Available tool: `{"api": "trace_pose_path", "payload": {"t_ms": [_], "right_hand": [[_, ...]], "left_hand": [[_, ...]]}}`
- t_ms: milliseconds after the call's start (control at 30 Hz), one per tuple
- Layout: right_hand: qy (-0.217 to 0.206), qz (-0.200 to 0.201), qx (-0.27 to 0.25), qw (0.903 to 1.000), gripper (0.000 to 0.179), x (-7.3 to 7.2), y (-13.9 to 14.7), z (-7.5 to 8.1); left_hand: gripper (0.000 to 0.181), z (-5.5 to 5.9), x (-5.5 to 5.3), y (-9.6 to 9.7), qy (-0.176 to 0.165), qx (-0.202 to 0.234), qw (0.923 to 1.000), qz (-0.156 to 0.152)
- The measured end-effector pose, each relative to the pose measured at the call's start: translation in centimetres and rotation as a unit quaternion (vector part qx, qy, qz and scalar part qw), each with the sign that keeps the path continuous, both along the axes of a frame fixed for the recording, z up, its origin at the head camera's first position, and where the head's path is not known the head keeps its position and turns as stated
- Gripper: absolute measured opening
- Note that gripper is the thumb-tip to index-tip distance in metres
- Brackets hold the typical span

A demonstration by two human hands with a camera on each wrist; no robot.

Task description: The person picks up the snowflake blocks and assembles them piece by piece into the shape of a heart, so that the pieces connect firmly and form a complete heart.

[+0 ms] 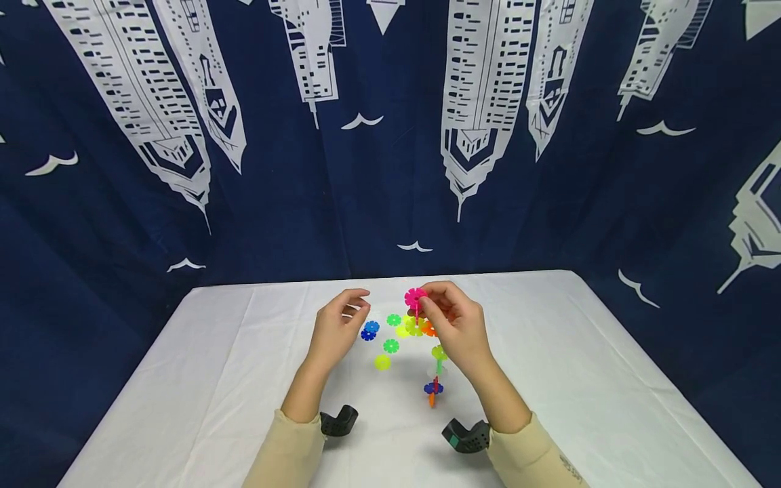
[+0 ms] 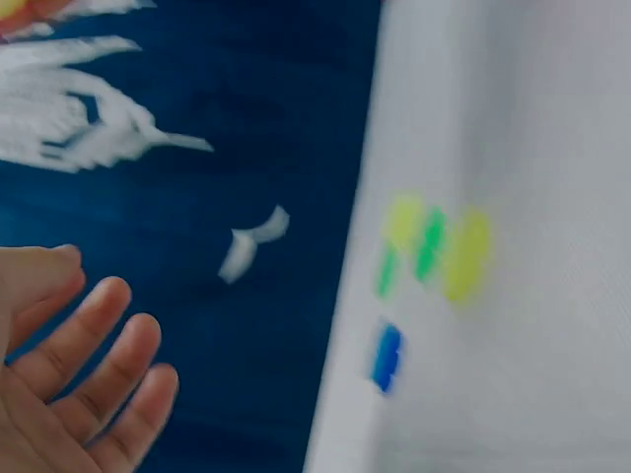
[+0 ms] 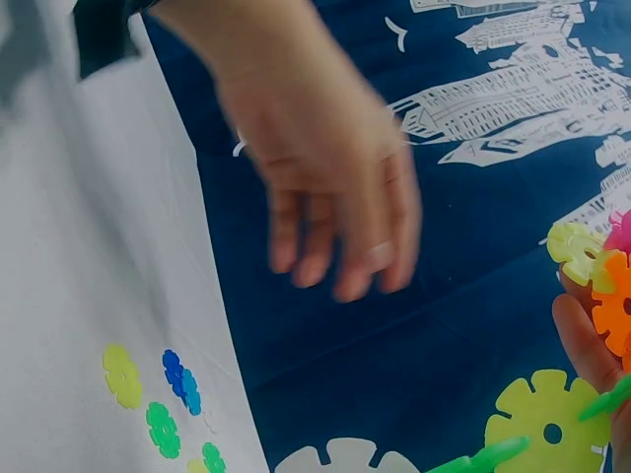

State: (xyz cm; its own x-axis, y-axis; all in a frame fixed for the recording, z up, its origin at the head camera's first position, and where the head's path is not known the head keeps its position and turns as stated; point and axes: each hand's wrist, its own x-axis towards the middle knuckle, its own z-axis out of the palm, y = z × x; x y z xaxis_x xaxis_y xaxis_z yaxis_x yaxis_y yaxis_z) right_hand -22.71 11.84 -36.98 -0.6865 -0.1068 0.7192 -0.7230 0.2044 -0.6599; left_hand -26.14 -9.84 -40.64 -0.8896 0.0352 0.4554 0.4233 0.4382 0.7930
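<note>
My right hand (image 1: 459, 322) pinches a hanging chain of interlocking flower-shaped plastic discs. A pink disc (image 1: 414, 297) tops it by the thumb, with a yellow disc (image 1: 416, 327) just below. Lower in the chain hang a green disc (image 1: 438, 367), a blue disc (image 1: 434, 388) and an orange disc (image 1: 432, 400). In the right wrist view, a large yellow disc (image 3: 547, 448) and an orange disc (image 3: 613, 313) show close up. My left hand (image 1: 337, 322) is held apart on the left, fingers loosely bent, holding nothing; its bare fingers (image 2: 104, 379) show in the left wrist view.
Loose discs lie on the white-covered table (image 1: 244, 379) between the hands: two blue ones (image 1: 369, 330), green ones (image 1: 391, 346) and yellow ones (image 1: 382, 362). Behind the table hangs a dark blue curtain (image 1: 366, 190) with white buildings. Each wrist carries a black camera (image 1: 339, 421).
</note>
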Motion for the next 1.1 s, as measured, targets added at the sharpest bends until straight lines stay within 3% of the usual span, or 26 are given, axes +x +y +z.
{"api": "trace_pose_path", "payload": {"t_ms": [133,333,500,700,933,1100], "right_hand": [[-0.007,0.001,-0.006,1.0000,0.011,0.0,0.1,0.0],[-0.019,0.010,-0.020,0.9996,0.011,-0.1,0.2,0.0],[-0.023,0.026,-0.029,0.9990,0.011,-0.2,0.3,0.0],[-0.027,0.027,-0.021,0.9991,0.011,-0.4,0.4,0.0],[-0.034,0.024,-0.013,0.9991,0.011,-0.4,0.4,-0.4],[-0.034,0.020,-0.011,0.9992,0.011,-0.4,0.5,-0.3]], "left_hand": [[0.028,-2.1,-1.2,-0.9,-0.025,-0.070,0.9966,0.035],[0.033,-5.4,-2.2,-1.4,-0.074,-0.106,0.9908,0.040],[0.035,-7.0,-2.8,-1.4,-0.095,-0.133,0.9852,0.051],[0.038,-7.9,-3.4,-0.9,-0.110,-0.152,0.9796,0.073],[0.039,-8.2,-4.5,0.0,-0.143,-0.202,0.9623,0.112],[0.029,-7.8,-4.9,0.6,-0.142,-0.199,0.9614,0.126]]}}
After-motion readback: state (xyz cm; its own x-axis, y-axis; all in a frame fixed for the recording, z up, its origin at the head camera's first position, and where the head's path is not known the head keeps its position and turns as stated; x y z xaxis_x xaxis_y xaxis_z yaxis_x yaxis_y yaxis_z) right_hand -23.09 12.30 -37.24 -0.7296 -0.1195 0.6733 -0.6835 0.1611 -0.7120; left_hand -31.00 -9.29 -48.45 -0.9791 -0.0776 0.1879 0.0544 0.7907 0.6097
